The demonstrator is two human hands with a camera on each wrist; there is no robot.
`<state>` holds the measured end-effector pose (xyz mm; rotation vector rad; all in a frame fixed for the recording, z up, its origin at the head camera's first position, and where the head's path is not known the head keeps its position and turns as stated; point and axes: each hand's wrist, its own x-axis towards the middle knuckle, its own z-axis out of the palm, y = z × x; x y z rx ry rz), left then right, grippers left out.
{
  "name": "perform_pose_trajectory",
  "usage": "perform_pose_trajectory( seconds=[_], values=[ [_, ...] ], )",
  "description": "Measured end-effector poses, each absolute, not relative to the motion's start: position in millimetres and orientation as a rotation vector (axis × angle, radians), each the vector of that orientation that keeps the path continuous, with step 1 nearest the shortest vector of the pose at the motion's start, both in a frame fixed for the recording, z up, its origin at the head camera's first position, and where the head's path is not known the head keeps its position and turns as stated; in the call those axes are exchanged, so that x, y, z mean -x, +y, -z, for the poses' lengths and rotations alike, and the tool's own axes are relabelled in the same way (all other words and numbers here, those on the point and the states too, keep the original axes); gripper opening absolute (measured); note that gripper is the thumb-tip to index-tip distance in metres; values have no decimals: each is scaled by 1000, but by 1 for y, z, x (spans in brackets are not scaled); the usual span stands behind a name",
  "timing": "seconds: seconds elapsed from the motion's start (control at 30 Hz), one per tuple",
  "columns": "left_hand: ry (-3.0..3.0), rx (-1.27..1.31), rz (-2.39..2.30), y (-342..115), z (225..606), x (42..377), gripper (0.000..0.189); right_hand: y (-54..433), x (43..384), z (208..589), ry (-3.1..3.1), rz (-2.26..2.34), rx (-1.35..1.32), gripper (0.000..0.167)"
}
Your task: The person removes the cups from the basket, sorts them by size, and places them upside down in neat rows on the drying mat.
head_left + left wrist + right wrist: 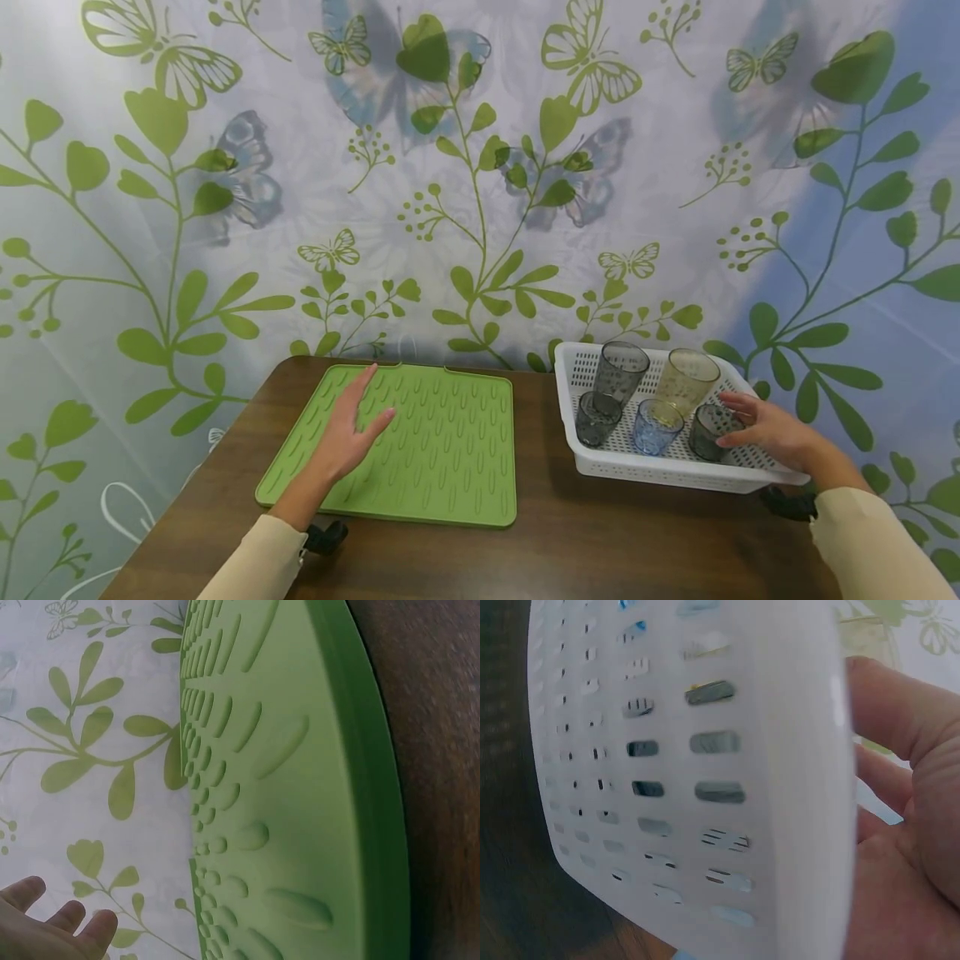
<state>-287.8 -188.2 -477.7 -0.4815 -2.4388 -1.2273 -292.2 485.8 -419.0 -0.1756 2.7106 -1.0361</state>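
My left hand is held over the green drying mat, thumb and fingers spread with nothing between them. In the left wrist view, its fingers show beside the ridged mat. My right hand reaches over the right side of the white basket, its thumb and fingers apart around the right side of a small dark-grey glass. A small blue glass stands left of that one. In the right wrist view, the basket's slotted wall hides the hand's lower part and most of the glass.
Also inside the basket are a tall grey glass, a tall amber glass and another small dark glass. Mat and basket lie apart on a brown wooden table. Behind hangs a leaf-and-butterfly curtain.
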Motion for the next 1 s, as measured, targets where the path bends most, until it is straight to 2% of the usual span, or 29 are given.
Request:
perform_pose_trajectory(
  seconds=[0.47,1.0],
  values=[
    [-2429,527,1212,-191,481,286,77,485,301,417,2633,1014,138,108],
    [-2409,615,1396,-177,483,277,75,480,304,423,2745,890,136,98]
  ],
)
